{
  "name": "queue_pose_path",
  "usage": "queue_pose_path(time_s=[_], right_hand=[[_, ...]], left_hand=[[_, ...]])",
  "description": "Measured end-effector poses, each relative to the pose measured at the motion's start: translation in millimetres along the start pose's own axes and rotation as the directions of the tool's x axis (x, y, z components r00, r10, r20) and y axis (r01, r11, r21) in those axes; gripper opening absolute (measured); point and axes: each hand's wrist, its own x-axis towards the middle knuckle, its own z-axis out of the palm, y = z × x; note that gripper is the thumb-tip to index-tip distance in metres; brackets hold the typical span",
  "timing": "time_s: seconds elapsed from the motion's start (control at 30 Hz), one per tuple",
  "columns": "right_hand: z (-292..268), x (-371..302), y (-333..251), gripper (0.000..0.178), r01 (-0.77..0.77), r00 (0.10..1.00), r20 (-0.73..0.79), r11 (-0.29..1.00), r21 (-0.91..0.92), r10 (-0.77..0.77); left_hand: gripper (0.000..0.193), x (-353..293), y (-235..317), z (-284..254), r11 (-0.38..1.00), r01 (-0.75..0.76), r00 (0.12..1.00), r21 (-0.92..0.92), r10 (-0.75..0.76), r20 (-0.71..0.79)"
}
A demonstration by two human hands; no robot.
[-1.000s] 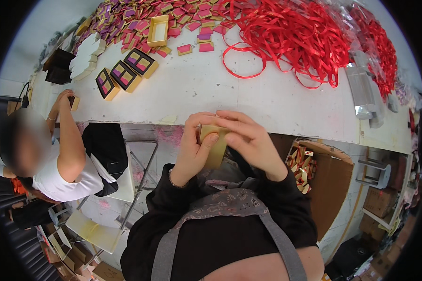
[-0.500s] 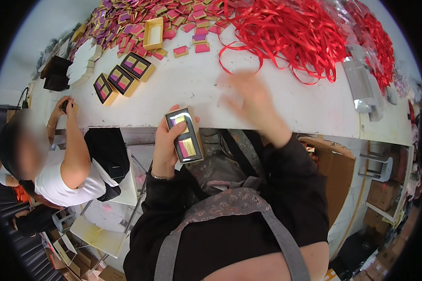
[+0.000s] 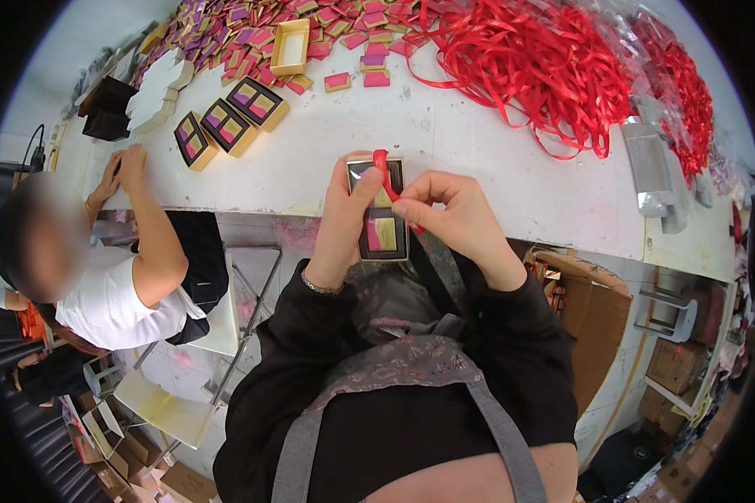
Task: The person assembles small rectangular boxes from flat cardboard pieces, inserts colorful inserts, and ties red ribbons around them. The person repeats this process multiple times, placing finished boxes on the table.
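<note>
A gold-edged gift box [image 3: 385, 234] with a black insert and pink, purple and gold packets is gripped by my left hand [image 3: 347, 210], its thumb pressed on the top face. A loop of red ribbon [image 3: 383, 165] crosses the box's upper right corner. My right hand [image 3: 455, 215] pinches this ribbon between thumb and fingertips at the box's right side. The box is tilted just over the table's near edge. Farther left on the table are three similar filled boxes [image 3: 226, 126].
A big tangle of red ribbons [image 3: 528, 67] lies at the back right, beside clear plastic packs [image 3: 646, 168]. Small pink and purple packets [image 3: 243, 42] are heaped at the back, near an open gold box [image 3: 290, 49]. On the left sits a co-worker [image 3: 117, 268].
My right hand has come down from above the table to the box, now with a red ribbon. My left hand has moved the box right and slightly up.
</note>
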Motion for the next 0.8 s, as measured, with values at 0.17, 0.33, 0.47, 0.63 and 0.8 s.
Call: queue_pose_path(time_s=[0.17, 0.33, 0.47, 0.63, 0.8], right_hand=[[-7, -9, 27, 0.014, 0.077, 0.985, 0.158, 0.996, -0.046, -0.069], [-3, -16, 43, 0.027, 0.401, 0.899, 0.228, 0.912, -0.081, -0.375], [27, -11, 65, 0.033, 0.269, 0.963, -0.052, 0.958, 0.103, -0.265], [29, -16, 61, 0.021, 0.039, 0.988, 0.099, 0.802, 0.596, -0.122], [29, -7, 69, 0.014, -0.012, 0.984, 0.147, 0.786, 0.618, -0.1]], left_hand=[[0.032, 7, 21, 1, 0.995, -0.041, 0.996, 0.095, 0.048, -0.073], [0.038, 8, 45, 6, 0.997, -0.067, 0.995, -0.026, 0.065, -0.081], [0.042, 14, 37, -7, 0.986, -0.069, 0.975, -0.153, 0.034, -0.221], [0.055, -1, 42, 6, 0.989, -0.138, 0.99, -0.047, 0.139, 0.018], [0.053, 7, 44, 21, 0.992, -0.122, 0.992, -0.031, 0.12, -0.042]])
